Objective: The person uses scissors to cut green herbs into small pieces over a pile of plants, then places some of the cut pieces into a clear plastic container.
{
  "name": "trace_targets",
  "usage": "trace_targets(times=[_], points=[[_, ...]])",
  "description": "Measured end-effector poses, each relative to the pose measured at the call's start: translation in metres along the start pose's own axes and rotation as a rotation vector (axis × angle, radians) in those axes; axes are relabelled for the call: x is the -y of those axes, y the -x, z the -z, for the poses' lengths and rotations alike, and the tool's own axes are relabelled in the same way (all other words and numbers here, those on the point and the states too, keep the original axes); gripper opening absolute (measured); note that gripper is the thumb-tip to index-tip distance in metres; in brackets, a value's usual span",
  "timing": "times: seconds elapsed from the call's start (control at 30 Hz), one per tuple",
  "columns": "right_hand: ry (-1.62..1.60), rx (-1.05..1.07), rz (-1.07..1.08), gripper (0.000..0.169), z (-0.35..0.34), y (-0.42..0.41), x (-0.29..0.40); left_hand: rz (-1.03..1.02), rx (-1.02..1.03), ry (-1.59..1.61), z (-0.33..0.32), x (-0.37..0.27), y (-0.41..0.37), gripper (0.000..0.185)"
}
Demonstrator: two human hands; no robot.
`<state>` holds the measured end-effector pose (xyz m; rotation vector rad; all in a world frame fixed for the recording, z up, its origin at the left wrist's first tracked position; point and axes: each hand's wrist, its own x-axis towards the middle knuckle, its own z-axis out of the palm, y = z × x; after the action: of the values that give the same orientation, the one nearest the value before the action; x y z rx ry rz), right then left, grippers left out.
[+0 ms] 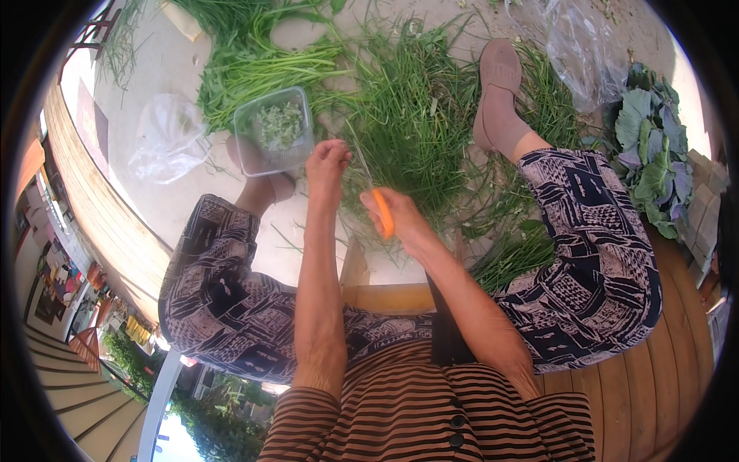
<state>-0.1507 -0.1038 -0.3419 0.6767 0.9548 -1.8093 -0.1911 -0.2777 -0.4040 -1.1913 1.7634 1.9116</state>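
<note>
My right hand (402,219) grips orange-handled scissors (383,212), with the narrow blades pointing away from me over the greens. My left hand (327,167) is up beside the near right side of a clear plastic container (245,134), its fingers drawn together. Whether something small is pinched in its fingertips is too fine to tell. Small pale green clippings, perhaps flower heads (281,126), lie in the container. Just beyond the scissors a large loose heap of thin green stalks (415,115) spreads over the ground between my feet.
Longer leafy stems (277,66) lie beyond the container. A crumpled clear plastic bag (170,138) is at the left, another bag (586,55) at the far right. Broad-leaved cabbage-like plants (652,156) are beside my right knee. More cut stalks (517,257) lie by my right thigh.
</note>
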Motion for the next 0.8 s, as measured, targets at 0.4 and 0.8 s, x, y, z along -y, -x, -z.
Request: trace_targets(times=[0.4, 0.8], points=[[0.425, -0.127, 0.240, 0.056, -0.043, 0.027, 0.017, -0.633, -0.506, -1.069, 0.047, -0.040, -0.047, 0.037], [0.162, -0.113, 0.356, 0.055, -0.042, 0.081, 0.084, -0.792, 0.452, -0.971, -0.185, 0.059, -0.002, 0.022]])
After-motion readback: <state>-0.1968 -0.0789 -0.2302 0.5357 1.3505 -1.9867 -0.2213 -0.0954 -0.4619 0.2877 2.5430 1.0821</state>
